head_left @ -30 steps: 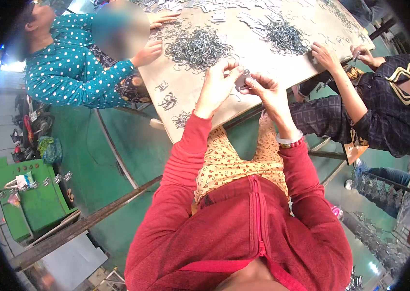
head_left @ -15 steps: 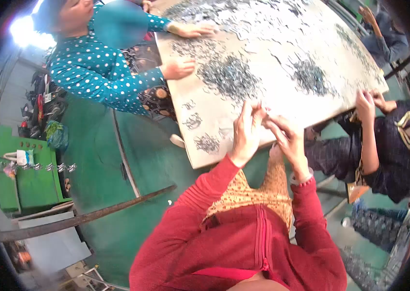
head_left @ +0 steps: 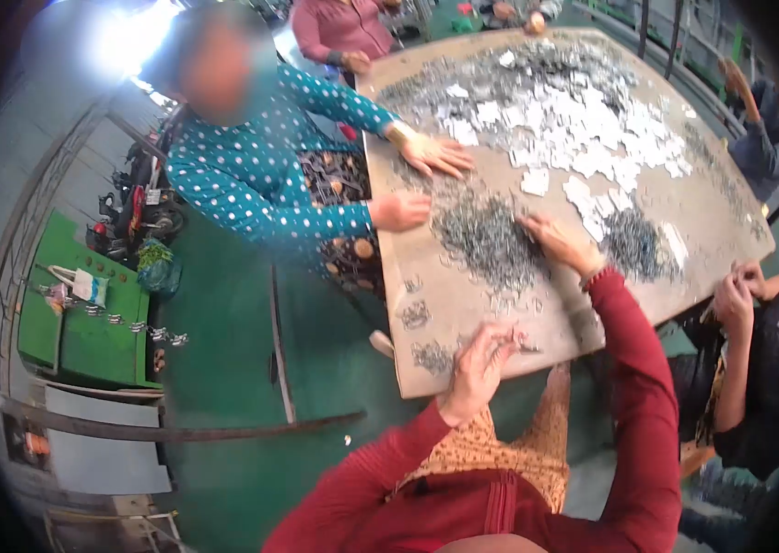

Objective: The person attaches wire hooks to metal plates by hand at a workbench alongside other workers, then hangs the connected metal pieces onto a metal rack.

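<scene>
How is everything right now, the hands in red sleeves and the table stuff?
Big dark pile: loose, heaped
Right dark pile: loose, heaped
Flat pale pieces: scattered, overlapping
Table: partly covered
Left grip: pinching small metal piece, blurry
Right grip: at big pile's edge, touching unclear

So there's the table (head_left: 408,263) right in front — big pile of small parts (head_left: 486,240) left of centre, the right hand (head_left: 560,241) at its right edge, and a second pile (head_left: 638,244) just right of that hand. Flat pieces (head_left: 583,129) spread out behind both piles, and little clusters (head_left: 431,357) run down the left edge, with the left hand (head_left: 475,373) just right of the nearest one. One co-worker (head_left: 256,180) is at the left side, another co-worker (head_left: 767,359) at the right — plus a bag (head_left: 89,287) on a cabinet (head_left: 85,336) way off left.
</scene>
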A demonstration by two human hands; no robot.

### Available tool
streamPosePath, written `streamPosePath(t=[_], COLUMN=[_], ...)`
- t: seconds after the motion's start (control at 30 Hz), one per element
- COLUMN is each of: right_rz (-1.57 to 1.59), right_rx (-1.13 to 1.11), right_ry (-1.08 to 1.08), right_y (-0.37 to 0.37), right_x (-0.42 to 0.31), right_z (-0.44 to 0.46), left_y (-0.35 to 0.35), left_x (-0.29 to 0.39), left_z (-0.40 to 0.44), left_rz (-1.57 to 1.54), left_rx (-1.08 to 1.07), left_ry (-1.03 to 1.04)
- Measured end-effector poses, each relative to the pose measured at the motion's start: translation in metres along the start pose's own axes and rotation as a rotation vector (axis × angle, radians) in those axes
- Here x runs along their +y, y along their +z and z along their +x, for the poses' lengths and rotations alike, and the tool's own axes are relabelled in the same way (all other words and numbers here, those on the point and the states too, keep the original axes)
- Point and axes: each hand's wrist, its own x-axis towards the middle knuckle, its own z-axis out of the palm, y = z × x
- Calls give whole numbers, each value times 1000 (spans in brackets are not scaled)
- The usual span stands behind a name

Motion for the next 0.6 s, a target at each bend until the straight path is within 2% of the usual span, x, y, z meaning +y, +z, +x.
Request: streamPosePath(t=[0.03, 0.13, 0.2, 0.3, 0.33, 0.4, 0.5, 0.6], right_rz=[-171, -466, 21, 437, 1132, 1664, 1884, 1862], right_rx=[116, 127, 350, 501, 438, 523, 611, 542], right_ry=[-105, -55, 154, 552, 695, 765, 833, 837], right_y=[15, -12, -6, -1, -11, 2, 8, -31], right_x=[9, -14, -7, -9, -15, -18, -31, -69], right_z=[1, -9, -14, -32, -41, -49, -56, -75], left_y=[1, 3, 5, 6, 5, 7, 7, 14], left_x=[7, 7, -4, -10, -8, -5, -2, -5], left_z=[2, 5, 2, 2, 1, -2, -4, -7], left_rz=[65, 40, -78, -159, -161, -186, -201, -272], left_rx=[10, 4, -5, 0, -1, -11, -56, -37], left_ry=[-17, -14, -3, 44, 29, 6, 10, 40])
